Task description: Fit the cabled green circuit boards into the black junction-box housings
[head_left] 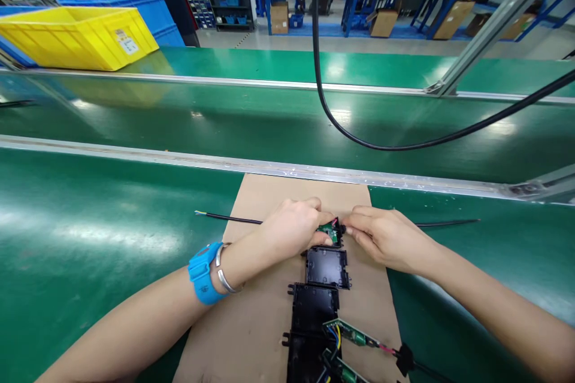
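My left hand (pixel 299 224) is closed on a small green circuit board (pixel 331 231) that sits in a black plastic housing, thumb below and fingers above. At that housing's right end, my right hand (pixel 375 230) pinches a black cable fitting (pixel 342 229). A black cable (pixel 444 223) runs out to the right behind the right hand. Another cable length (pixel 229 217), with bare coloured wire ends, sticks out left of my left hand. Just below lies an open black housing (pixel 327 267), then a second one (pixel 314 306) and a third (pixel 308 356), in a column.
Cardboard (pixel 233 323) lies under the work on the green bench (pixel 81 239). Wired circuit boards (pixel 354 335) rest over the lower housings. A thick black cable (pixel 381 148) hangs in front. A metal rail (pixel 179 160) crosses the bench; a yellow bin (pixel 81 36) stands back left.
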The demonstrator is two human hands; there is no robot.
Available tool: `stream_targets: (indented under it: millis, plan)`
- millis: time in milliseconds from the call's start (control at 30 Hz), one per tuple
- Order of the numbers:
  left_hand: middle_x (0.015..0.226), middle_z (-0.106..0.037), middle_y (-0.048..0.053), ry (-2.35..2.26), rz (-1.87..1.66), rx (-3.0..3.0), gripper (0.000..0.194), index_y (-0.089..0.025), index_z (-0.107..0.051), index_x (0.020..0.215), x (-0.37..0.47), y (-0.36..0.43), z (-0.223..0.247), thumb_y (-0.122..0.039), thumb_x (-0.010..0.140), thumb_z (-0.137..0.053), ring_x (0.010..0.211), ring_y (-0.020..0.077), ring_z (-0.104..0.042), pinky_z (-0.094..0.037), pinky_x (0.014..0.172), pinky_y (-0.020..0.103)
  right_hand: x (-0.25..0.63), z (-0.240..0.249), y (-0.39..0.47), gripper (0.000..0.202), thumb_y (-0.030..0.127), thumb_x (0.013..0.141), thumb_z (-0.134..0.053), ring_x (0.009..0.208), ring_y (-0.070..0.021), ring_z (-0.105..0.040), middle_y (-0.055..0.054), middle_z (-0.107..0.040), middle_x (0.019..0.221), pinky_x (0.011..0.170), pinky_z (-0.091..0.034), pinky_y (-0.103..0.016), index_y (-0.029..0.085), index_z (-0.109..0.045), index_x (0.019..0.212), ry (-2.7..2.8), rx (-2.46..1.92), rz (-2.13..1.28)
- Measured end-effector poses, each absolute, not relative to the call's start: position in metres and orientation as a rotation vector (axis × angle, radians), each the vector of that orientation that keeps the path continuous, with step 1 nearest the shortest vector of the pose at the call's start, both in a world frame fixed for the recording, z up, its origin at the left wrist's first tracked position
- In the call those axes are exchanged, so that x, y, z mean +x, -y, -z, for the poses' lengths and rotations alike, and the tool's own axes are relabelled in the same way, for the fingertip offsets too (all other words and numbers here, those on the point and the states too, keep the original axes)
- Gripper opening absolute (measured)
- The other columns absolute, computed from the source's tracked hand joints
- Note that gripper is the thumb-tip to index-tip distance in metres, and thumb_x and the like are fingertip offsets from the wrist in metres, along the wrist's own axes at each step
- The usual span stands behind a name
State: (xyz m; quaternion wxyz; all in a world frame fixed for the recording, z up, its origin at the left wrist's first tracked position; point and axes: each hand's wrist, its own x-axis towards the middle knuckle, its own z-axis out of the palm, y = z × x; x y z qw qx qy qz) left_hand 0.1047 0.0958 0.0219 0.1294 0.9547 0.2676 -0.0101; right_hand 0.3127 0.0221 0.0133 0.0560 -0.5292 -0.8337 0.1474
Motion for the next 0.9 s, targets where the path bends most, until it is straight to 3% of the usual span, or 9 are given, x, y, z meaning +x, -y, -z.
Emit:
stream_targets:
  millis: [267, 400, 533, 667, 900]
  plan:
    - [0.098, -0.063, 0.003, -0.798, 0.024, 2.778, 0.035, -0.029, -0.063, 0.118, 0.105, -0.094, -0.019, -0.038, 0.085, -0.067, 0.080, 0.0187, -0.065, -0.038, 0.055, 0.028, 0.302, -0.024, -0.037, 0.020, 0.019, 0.086, -0.040, 0.069, -0.0169, -0.058, -0.003, -0.064, 0.077, 0.059, -0.035, -0.029, 0.019, -0.057, 0.076, 2.706, -1.725, -0.476]
    - [0.092, -0.062, 0.002, -0.855, 0.043, 2.779, 0.032, -0.029, -0.066, 0.112, 0.111, -0.095, -0.019, -0.039, 0.082, -0.070, 0.077, 0.0197, -0.065, -0.037, 0.054, 0.028, 0.290, -0.039, -0.051, 0.015, 0.018, 0.077, -0.047, 0.061, -0.0197, -0.057, -0.009, -0.065, 0.070, 0.053, -0.030, -0.029, 0.017, -0.058, 0.068, 2.779, -1.762, -0.497]
    - [0.086, -0.060, 0.002, -0.889, 0.058, 2.788, 0.029, -0.030, -0.068, 0.108, 0.116, -0.095, -0.022, -0.042, 0.081, -0.070, 0.072, 0.0194, -0.063, -0.034, 0.051, 0.028, 0.289, -0.042, -0.061, 0.016, 0.017, 0.073, -0.048, 0.053, -0.0174, -0.052, -0.006, -0.061, 0.059, 0.050, -0.028, -0.029, 0.018, -0.057, 0.060, 2.813, -1.741, -0.583]
    - [0.087, -0.060, 0.004, -0.840, 0.077, 2.814, 0.027, -0.027, -0.069, 0.106, 0.114, -0.094, -0.024, -0.038, 0.081, -0.070, 0.070, 0.0193, -0.063, -0.035, 0.051, 0.028, 0.299, -0.032, -0.062, 0.016, 0.014, 0.073, -0.047, 0.055, -0.0157, -0.051, -0.002, -0.061, 0.060, 0.051, -0.029, -0.028, 0.020, -0.057, 0.062, 2.796, -1.682, -0.620]
    - [0.104, -0.064, 0.007, -0.751, -0.085, 2.814, 0.033, -0.026, -0.063, 0.120, 0.099, -0.090, -0.012, -0.031, 0.088, -0.063, 0.091, 0.0206, -0.065, -0.047, 0.069, 0.029, 0.301, -0.026, -0.040, 0.019, 0.018, 0.082, -0.043, 0.061, -0.0156, -0.055, -0.003, -0.064, 0.066, 0.055, -0.031, -0.029, 0.019, -0.054, 0.067, 2.698, -1.736, -0.511]
